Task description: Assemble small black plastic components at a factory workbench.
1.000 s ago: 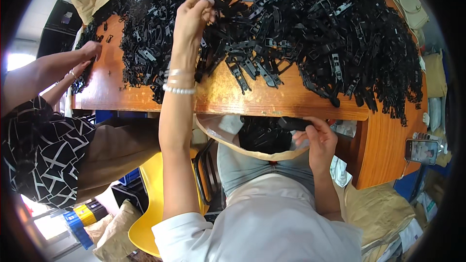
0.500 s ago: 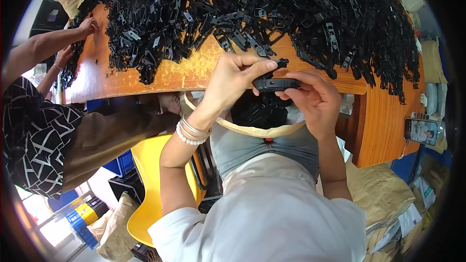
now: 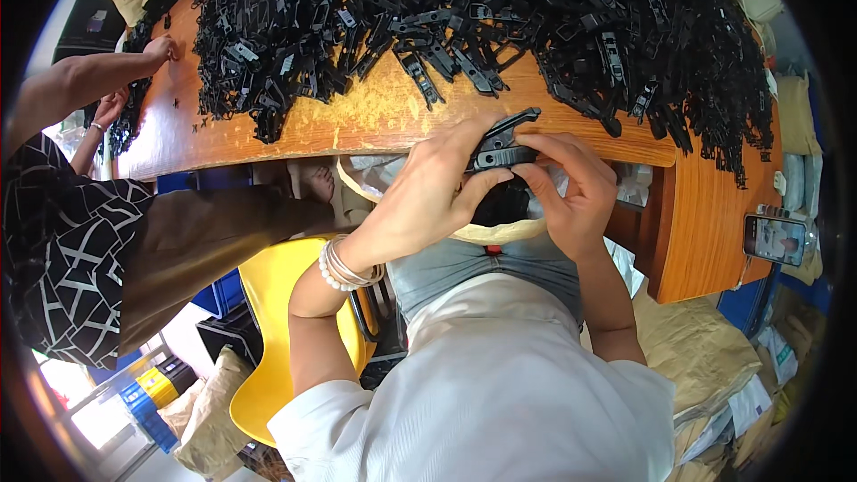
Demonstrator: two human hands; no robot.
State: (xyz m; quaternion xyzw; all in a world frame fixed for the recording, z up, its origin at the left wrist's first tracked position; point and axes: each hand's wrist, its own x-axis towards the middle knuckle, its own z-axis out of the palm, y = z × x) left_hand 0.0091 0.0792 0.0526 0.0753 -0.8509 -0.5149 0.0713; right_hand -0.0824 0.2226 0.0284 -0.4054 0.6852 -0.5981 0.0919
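Across the top, a wooden table (image 3: 361,120) is largely covered by a heap of black parts (image 3: 428,22). At its front edge, above the lap, an open bag (image 3: 502,234) with dark contents is seen, its pale rim partly hidden by the hands. Off to the left, a co-worker's hand (image 3: 161,51) is held over the tabletop.

The main change is in the hands: the left hand (image 3: 433,183), seen at the heap a second earlier, is now drawn back to meet the right hand (image 3: 576,187) over the bag. One-handed picking is thus replaced by two-handed handling.

Between them the black clip (image 3: 503,158) is held just in front of the table edge. Its left end is pinched by the left thumb and forefinger, its right end by the right thumb and forefinger; the other right fingers are loosely curled.

Its narrow upper bar (image 3: 515,124) now slants upward, making a wedge-like gap with the body — whether the two are fastened cannot be told.
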